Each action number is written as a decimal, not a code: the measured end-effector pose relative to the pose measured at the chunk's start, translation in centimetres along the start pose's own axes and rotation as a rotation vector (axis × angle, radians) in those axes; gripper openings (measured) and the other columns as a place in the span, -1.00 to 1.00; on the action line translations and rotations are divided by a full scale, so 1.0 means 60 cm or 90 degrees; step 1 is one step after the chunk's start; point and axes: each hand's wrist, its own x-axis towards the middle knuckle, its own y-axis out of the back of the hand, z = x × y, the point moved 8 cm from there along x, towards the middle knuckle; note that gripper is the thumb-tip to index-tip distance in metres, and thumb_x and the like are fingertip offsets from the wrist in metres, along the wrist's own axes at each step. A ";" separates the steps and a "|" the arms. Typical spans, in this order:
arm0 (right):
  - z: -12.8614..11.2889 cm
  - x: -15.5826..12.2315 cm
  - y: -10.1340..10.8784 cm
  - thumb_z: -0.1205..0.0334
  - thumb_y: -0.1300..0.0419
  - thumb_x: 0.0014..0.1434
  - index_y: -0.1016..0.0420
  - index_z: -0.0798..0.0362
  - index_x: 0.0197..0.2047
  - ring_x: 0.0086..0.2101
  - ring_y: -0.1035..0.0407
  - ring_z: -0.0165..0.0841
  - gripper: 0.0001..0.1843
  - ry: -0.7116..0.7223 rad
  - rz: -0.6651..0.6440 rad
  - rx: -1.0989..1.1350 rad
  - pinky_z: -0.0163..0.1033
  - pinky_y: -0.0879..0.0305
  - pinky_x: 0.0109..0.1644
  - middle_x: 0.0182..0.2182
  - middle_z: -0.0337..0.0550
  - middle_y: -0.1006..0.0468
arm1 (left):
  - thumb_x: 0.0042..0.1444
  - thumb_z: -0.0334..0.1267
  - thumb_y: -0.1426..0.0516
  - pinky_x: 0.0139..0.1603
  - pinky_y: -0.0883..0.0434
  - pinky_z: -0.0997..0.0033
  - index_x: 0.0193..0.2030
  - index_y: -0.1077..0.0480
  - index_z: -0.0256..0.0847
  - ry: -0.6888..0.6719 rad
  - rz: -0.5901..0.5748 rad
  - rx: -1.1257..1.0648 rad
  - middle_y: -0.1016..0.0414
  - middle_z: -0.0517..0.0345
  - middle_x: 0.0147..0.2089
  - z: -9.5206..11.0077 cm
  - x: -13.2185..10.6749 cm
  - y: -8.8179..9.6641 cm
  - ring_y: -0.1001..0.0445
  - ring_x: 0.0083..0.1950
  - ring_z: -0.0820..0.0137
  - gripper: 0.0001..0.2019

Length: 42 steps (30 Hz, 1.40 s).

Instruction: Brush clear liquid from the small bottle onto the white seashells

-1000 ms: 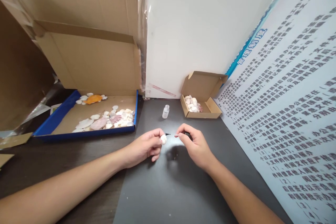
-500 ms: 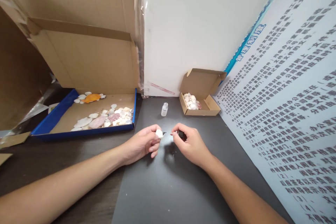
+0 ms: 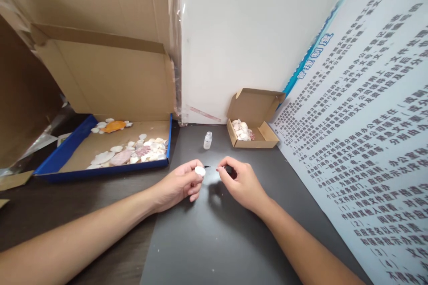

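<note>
My left hand (image 3: 179,186) pinches a small white shell (image 3: 200,171) between thumb and fingers, its pale round face turned up. Opposite it, my right hand (image 3: 242,182) is closed around a small brush, whose dark handle (image 3: 230,169) shows between the curled fingers. A dark brush tip (image 3: 207,167) points left beside the shell; whether they touch I cannot tell. Beyond both hands, a small clear bottle (image 3: 207,141) with a white label stands upright and uncapped on the dark table.
A blue-edged cardboard box (image 3: 76,160) at left holds several shells (image 3: 152,149) and an orange shell piece (image 3: 115,126). A small open carton (image 3: 256,144) with white shells stands at back right. A white board (image 3: 234,44) and a printed poster (image 3: 368,111) border the table (image 3: 200,245).
The shell in my left hand has turned so its round face shows more. My right hand stays nearly in place. The whole view has shifted slightly.
</note>
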 end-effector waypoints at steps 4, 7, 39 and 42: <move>-0.009 -0.002 -0.011 0.22 -0.08 0.23 -0.45 0.08 -0.35 -0.53 -0.17 -0.49 -0.82 0.033 -0.050 0.042 -0.39 -0.09 -0.43 -0.56 -0.30 -0.35 | 0.07 -0.27 -0.23 -0.59 -0.24 0.61 -0.33 -0.18 -0.19 0.004 -0.007 0.003 -0.10 0.43 -0.60 -0.002 -0.001 -0.002 -0.06 -0.62 0.62 -0.76; 0.001 -0.001 -0.006 0.22 -0.10 0.22 -0.44 0.08 -0.34 -0.56 -0.16 -0.50 -0.84 0.000 -0.026 0.009 -0.39 -0.05 -0.45 -0.60 -0.33 -0.31 | 0.07 -0.27 -0.22 -0.59 -0.24 0.61 -0.34 -0.17 -0.19 0.011 -0.008 0.010 -0.10 0.42 -0.59 -0.002 -0.002 -0.003 -0.07 -0.62 0.62 -0.76; -0.009 0.006 0.007 0.32 -0.12 0.16 -0.46 0.09 -0.36 -0.40 -0.30 -0.46 -0.89 0.063 -0.006 0.052 -0.38 -0.19 -0.33 -0.40 -0.23 -0.49 | 0.16 0.04 -0.16 -0.70 -0.02 0.64 -0.27 -0.15 -0.14 0.000 -0.005 0.240 0.05 0.49 -0.62 -0.009 -0.003 -0.007 0.14 -0.66 0.62 -0.67; -0.010 0.005 0.007 0.35 -0.12 0.13 -0.42 0.09 -0.40 -0.44 -0.26 -0.47 -0.91 0.061 -0.015 0.013 -0.37 -0.15 -0.34 -0.43 -0.26 -0.45 | 0.14 -0.06 -0.18 -0.67 0.05 0.66 -0.21 -0.19 -0.14 0.015 -0.002 0.194 0.11 0.49 -0.61 -0.010 -0.003 -0.003 0.18 -0.63 0.61 -0.73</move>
